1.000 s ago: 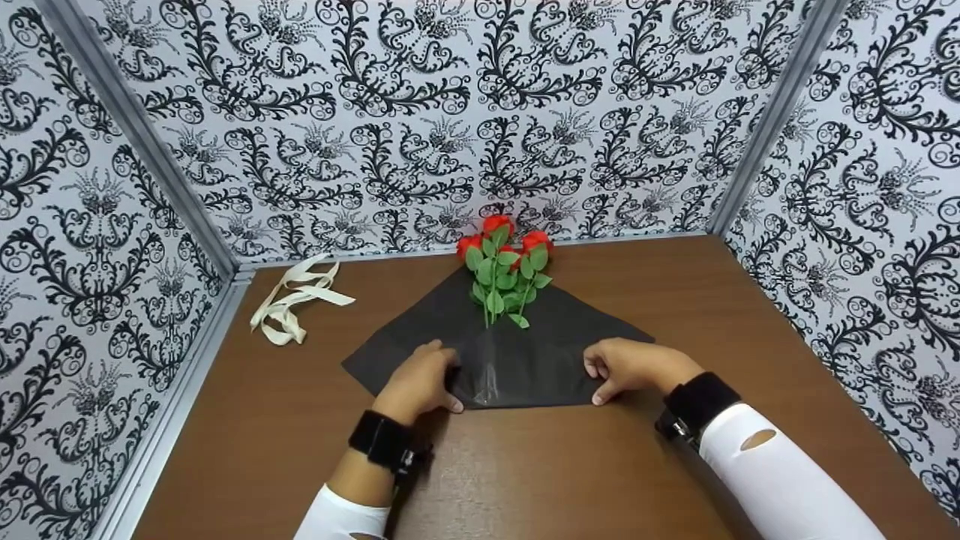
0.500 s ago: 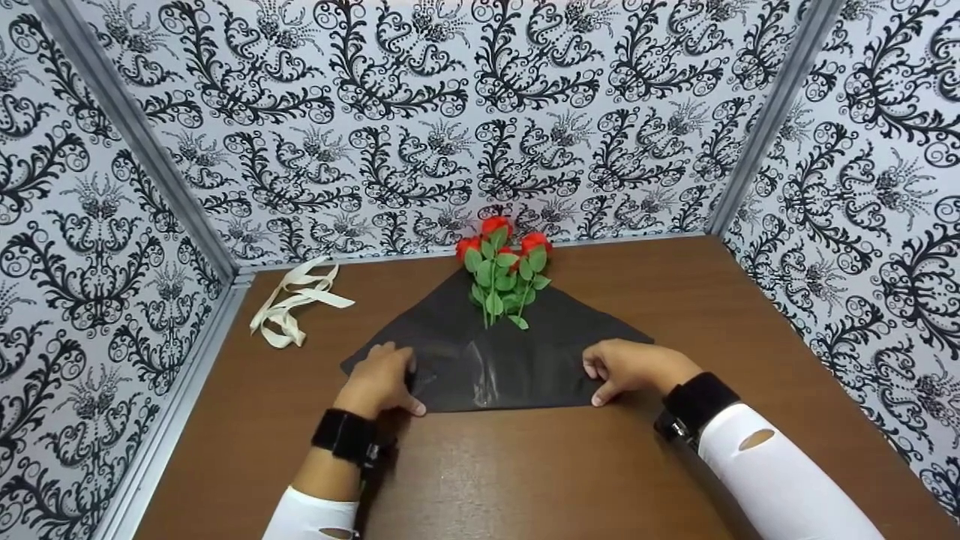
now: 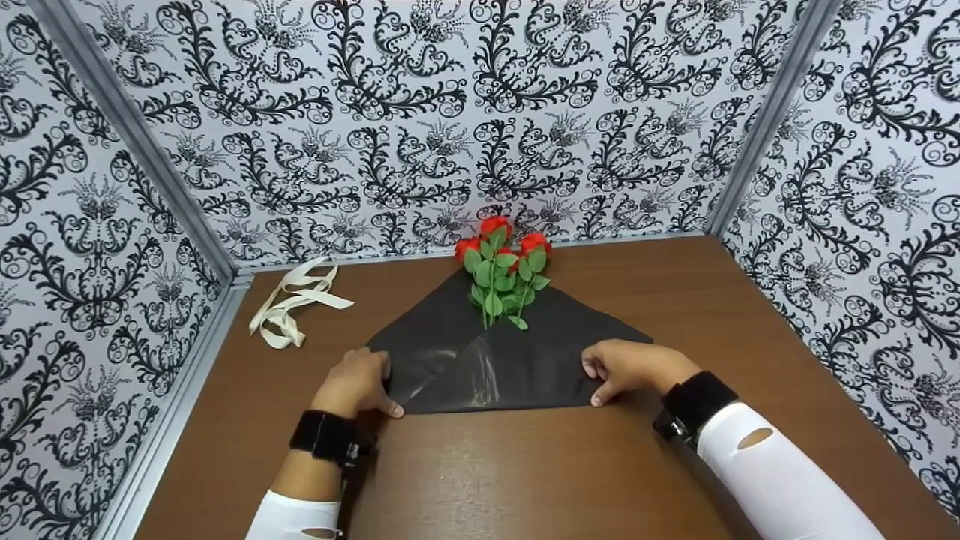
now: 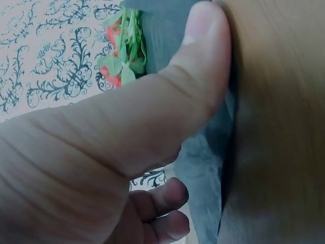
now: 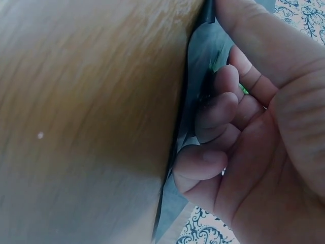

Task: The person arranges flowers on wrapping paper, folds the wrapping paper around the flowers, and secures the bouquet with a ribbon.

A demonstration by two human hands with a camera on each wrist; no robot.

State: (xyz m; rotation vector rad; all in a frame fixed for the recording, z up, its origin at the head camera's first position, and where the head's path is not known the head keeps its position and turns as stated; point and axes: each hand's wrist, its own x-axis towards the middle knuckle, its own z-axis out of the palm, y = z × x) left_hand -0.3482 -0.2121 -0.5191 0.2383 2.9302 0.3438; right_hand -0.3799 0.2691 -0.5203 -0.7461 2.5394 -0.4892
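Observation:
A sheet of black wrapping paper (image 3: 517, 371) lies on the table, its front edge folded into a straight line. Several red roses (image 3: 535, 241) with green leaves rest on its far part, stems toward me. My left hand (image 3: 354, 384) pinches the fold at its left end, thumb along the front edge; in the left wrist view the thumb (image 4: 203, 56) lies over the paper's edge and the other fingers curl beneath. At the fold's right end, my right hand (image 3: 630, 367) pinches the paper, with curled fingers (image 5: 218, 114) against it in the right wrist view.
A loose cream ribbon (image 3: 304, 296) lies in a tangle at the table's back left. The brown wooden table (image 3: 480, 480) is bounded at the back and sides by patterned black-and-white panels (image 3: 420, 150) with grey metal corner strips.
My left hand has slid left along the folded edge to its left end, uncovering more of the paper. The right hand stays at its place; roses and ribbon have not moved.

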